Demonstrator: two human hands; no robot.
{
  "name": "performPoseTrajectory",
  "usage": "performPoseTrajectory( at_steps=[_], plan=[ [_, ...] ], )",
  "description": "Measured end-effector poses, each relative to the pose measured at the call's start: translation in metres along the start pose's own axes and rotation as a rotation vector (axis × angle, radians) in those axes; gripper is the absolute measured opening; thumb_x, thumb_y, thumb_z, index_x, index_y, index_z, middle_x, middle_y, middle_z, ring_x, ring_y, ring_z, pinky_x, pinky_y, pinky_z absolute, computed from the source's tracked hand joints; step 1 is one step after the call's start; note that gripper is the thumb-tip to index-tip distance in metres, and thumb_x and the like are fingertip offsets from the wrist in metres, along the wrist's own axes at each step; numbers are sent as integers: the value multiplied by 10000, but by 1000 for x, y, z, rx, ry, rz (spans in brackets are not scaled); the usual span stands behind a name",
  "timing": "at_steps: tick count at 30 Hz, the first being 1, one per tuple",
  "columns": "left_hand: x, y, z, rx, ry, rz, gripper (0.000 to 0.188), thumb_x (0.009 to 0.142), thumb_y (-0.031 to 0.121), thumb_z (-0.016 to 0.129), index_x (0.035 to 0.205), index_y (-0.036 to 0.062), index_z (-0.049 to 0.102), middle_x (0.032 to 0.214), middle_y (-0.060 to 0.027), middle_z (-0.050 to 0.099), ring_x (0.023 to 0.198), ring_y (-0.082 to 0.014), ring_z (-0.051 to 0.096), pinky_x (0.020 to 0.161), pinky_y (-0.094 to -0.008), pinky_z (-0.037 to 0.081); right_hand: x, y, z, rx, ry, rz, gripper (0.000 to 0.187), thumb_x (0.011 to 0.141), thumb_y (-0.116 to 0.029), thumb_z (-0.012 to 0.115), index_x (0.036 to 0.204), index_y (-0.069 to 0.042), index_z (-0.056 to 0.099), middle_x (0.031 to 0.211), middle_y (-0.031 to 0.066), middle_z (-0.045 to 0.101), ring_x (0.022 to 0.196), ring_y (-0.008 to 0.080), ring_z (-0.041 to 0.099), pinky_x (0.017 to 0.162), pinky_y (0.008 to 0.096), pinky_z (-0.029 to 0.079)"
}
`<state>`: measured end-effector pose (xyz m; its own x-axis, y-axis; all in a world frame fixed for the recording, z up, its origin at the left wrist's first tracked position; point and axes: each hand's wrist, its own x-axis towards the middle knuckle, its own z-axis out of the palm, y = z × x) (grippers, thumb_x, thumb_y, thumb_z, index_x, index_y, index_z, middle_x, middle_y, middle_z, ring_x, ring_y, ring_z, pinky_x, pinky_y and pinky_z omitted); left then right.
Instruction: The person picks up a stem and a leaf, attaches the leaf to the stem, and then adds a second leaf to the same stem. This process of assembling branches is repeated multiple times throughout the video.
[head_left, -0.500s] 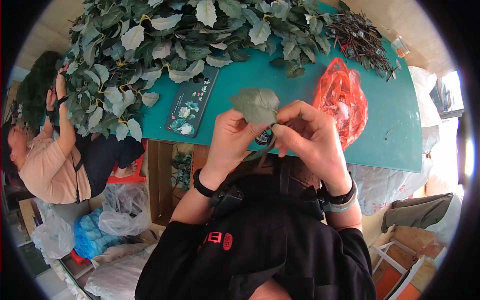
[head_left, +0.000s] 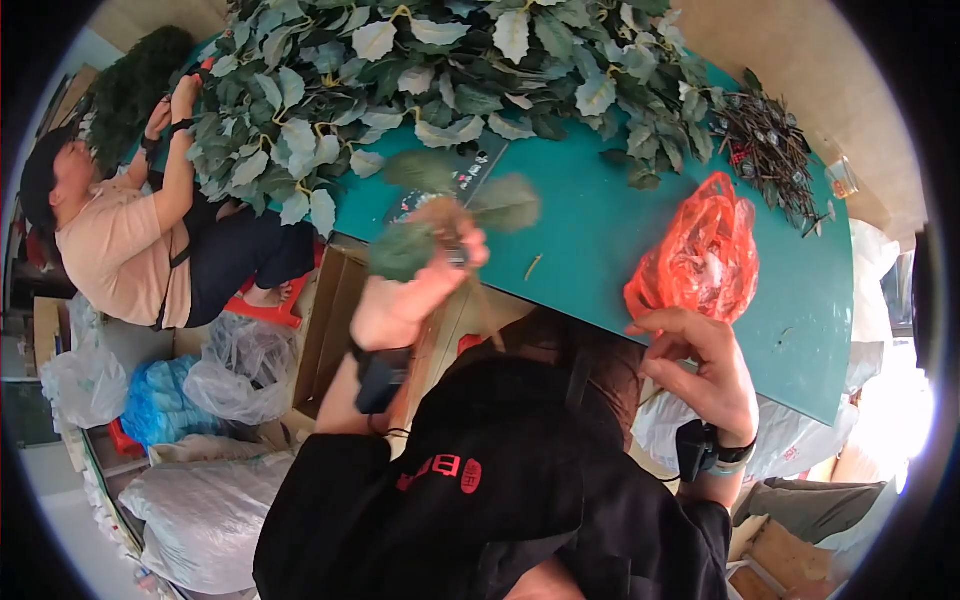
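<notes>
My left hand point(head_left: 412, 288) is closed on an artificial leaf sprig point(head_left: 503, 203) at the table's near edge. Motion blurs the sprig; several green leaves fan out above and beside the fingers, and a thin stem points down. Off to the right, my right hand point(head_left: 703, 375) hovers by the table's front edge, empty, its thumb and forefinger apart. Just beyond its fingertips lies a red plastic bag point(head_left: 695, 260) with something pale inside. Partly behind the sprig lies a dark flat board with a flower print point(head_left: 478, 170).
A large heap of artificial leaf branches point(head_left: 415, 75) covers the back of the green table point(head_left: 580, 270). Brown stems point(head_left: 765, 150) are piled at the far right beside a small glass point(head_left: 841, 178). Another person point(head_left: 130, 235) works at the left. A cardboard box point(head_left: 330, 330) stands below the table edge.
My hands have parted: the left has swung left with the sprig, while the right has let go and drawn right and nearer. The view has shifted, and a small tan scrap now shows on the table.
</notes>
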<state>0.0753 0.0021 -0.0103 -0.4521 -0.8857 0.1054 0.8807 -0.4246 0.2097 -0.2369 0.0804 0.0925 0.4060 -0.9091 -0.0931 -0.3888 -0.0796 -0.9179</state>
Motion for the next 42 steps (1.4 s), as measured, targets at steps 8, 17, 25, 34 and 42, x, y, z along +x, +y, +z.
performPoseTrajectory(
  at_steps=[8, 17, 25, 34, 42],
  plan=[
    [-169, 132, -11, 1666, 665, 523, 327, 911, 69, 553, 1218, -20, 487, 1135, -93, 562, 969, -157, 550, 848, -276, 447, -39, 16, -68, -101, 150, 167, 283, 781, 12, 609, 1063, 28, 593, 957, 79, 650, 720, 86, 603, 621, 219, 480],
    [-169, 152, -10, 2114, 1081, 352, 179, 898, 72, 594, 1042, -26, 639, 985, -66, 650, 901, -121, 594, 818, -244, 461, -66, 38, -117, -5, 328, 172, 271, 818, 7, 577, 1089, 20, 579, 989, 76, 640, 723, 85, 590, 609, 219, 476],
    [57, -26, 73, 1862, 169, -42, 388, 919, 83, 567, 1300, 61, 495, 975, -63, 631, 870, -113, 597, 763, -248, 484, -49, 81, -186, -199, 332, 240, 212, 858, -44, 568, 1061, 15, 586, 946, 57, 639, 690, 87, 581, 576, 231, 477],
    [160, -100, 52, 1564, 155, -444, 415, 939, 219, 554, 1310, 51, 470, 871, -31, 616, 752, -99, 603, 688, -238, 489, -43, 167, -281, -544, 627, 413, 253, 843, -138, 601, 1038, 21, 581, 849, 89, 638, 593, 149, 617, 481, 276, 489],
    [153, -92, 55, 1799, 75, -284, 162, 883, 140, 616, 939, -9, 648, 721, 20, 589, 720, -57, 563, 671, -207, 451, -2, 225, -328, -672, 700, 485, 221, 778, -131, 589, 971, -28, 617, 823, 162, 657, 764, 293, 658, 660, 390, 534]
  ],
)
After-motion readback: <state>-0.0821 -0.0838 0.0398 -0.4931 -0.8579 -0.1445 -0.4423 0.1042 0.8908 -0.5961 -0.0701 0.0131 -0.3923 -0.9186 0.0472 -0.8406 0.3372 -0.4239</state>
